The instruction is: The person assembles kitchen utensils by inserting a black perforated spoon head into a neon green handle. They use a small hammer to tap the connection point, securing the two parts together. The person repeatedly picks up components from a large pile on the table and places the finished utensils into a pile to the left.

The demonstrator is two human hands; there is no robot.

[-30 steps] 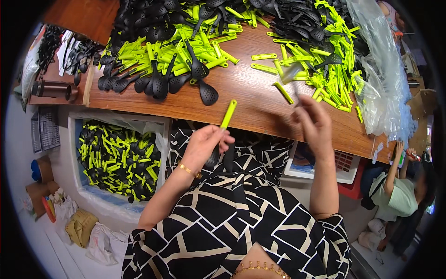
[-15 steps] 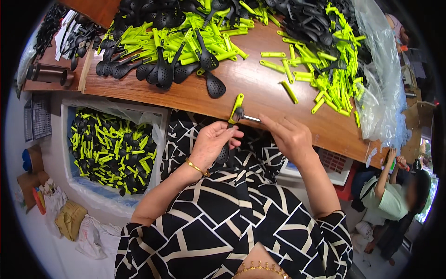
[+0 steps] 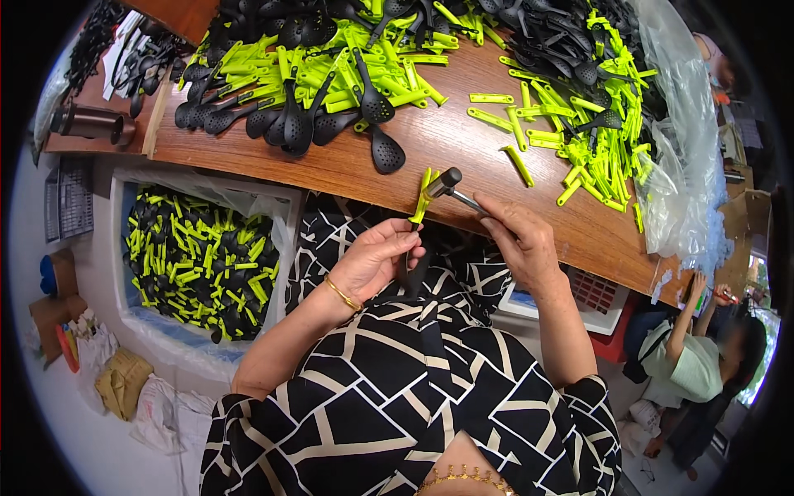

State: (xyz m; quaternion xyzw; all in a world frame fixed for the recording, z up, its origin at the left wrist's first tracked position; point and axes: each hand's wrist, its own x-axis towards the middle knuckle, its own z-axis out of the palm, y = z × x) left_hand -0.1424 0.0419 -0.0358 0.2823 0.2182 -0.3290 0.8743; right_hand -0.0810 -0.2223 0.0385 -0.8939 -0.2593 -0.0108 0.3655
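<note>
My left hand is closed around the black neck of a perforated spoon. Its lime-green handle points up and away, near the table's front edge, and its black bowl hangs below my fingers, partly hidden and blurred. A small hammer with a metal shaft is gripped in my right hand. The hammer's dark-ended head overlaps the green handle in the view; whether the two touch I cannot tell. Straight beyond, a black perforated spoon head lies on the brown table.
Piled spoons with green handles cover the far left of the table. Loose green handles and black spoon heads lie at the right beside clear plastic. A lined bin of spoons stands lower left. Another person is at right.
The hammer head has come up and right along the green handle, and its shaft now slants. The held spoon has turned slightly, with its bowl showing less. Both hands stay near the same place.
</note>
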